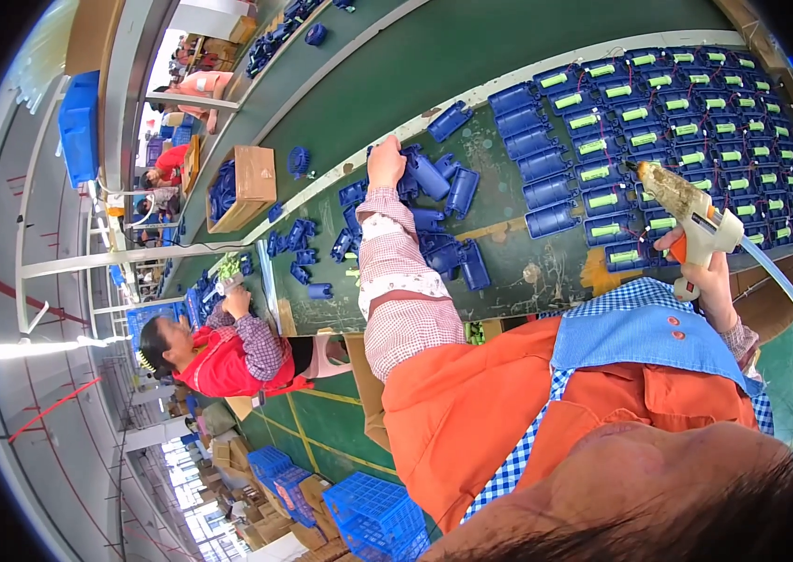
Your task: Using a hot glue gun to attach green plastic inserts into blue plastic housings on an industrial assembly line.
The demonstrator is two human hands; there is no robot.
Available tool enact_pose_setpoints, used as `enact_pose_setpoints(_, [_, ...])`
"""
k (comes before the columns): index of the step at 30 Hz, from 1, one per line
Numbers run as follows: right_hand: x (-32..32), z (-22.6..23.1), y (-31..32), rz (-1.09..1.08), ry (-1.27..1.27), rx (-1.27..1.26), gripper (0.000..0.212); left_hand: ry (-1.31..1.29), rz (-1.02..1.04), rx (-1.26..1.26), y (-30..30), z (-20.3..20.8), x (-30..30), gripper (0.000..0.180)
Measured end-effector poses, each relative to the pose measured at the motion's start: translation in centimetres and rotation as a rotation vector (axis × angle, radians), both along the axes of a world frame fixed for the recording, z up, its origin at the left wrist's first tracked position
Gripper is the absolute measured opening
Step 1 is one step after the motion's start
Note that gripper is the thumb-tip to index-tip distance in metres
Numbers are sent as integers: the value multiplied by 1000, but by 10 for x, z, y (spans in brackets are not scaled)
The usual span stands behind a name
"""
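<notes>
In my right hand (713,284) is a white hot glue gun (696,217), its nozzle crusted with brown residue and a pale glue stick (780,281) trailing from its back. My left arm stretches out to a loose pile of dark blue plastic housings (429,178). The left hand (385,162) is closed at the pile's far edge; whatever its fingers hold is hidden. Beside the glue gun, rows of blue housings with light green battery cells (637,114) and thin wires cover the bench. A column of blue housings without cells (546,167) lies nearer the pile.
A cardboard box (251,187) of blue parts stands across a metal rail. Smaller blue pieces (301,234) lie left of the pile. A co-worker in red (237,361) works at the bench's left. Blue crates (373,510) and cartons stand on the floor.
</notes>
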State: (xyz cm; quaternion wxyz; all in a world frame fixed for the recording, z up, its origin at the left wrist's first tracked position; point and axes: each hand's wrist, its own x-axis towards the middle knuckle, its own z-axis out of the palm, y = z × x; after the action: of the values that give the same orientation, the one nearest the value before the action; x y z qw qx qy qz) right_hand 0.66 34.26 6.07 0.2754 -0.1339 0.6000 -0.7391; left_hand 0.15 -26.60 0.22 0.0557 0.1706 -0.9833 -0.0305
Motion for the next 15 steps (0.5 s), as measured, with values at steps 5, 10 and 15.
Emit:
enact_pose_setpoints(5, [-1, -2, -1, 7, -9, -10, 52, -5, 26, 102, -10, 4, 1, 27])
enact_pose_setpoints(10, [0, -1, -5, -32, -36, -29, 55, -4, 92, 238, -12, 11, 5, 27])
enact_pose_setpoints(15, [-2, -1, -4, -17, -20, -2, 53, 147, 144, 246, -2, 19, 5, 29])
